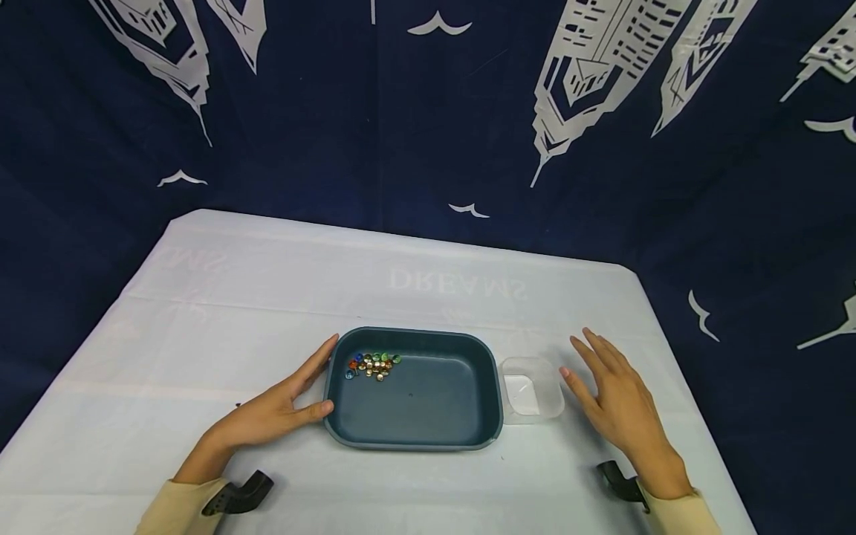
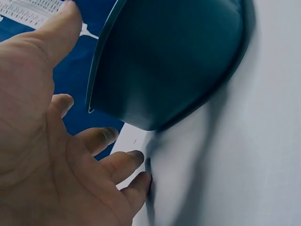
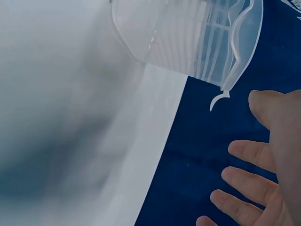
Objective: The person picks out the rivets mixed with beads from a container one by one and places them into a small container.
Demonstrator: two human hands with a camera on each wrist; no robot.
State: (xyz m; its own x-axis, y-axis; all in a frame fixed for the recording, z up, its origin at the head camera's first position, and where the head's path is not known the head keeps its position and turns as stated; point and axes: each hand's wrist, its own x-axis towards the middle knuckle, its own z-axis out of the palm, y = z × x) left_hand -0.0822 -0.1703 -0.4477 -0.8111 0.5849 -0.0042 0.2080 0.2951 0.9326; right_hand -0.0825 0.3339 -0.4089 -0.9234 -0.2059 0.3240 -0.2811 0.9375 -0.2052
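Observation:
A dark teal rectangular tray (image 1: 428,416) lies on the white-covered table, with a small cluster of shiny glass beads (image 1: 376,364) in its upper left part, mostly gold with some green, blue and red. At the tray's left end is my left hand (image 1: 281,405), thumb and fingers spread; whether it touches the rim I cannot tell. The left wrist view shows the tray (image 2: 164,61) beside the loosely extended fingers. Against the tray's right side stands a clear plastic container (image 1: 548,390). My right hand (image 1: 618,397) hovers just right of that container (image 3: 188,37), fingers spread, holding nothing.
The white tablecloth (image 1: 281,282) carries faint mirrored lettering. Behind the table hangs a dark blue cloth (image 1: 334,134) with white building and bird prints. A black wrist mount (image 1: 239,494) sits on the left sleeve, another black mount (image 1: 620,483) on the right.

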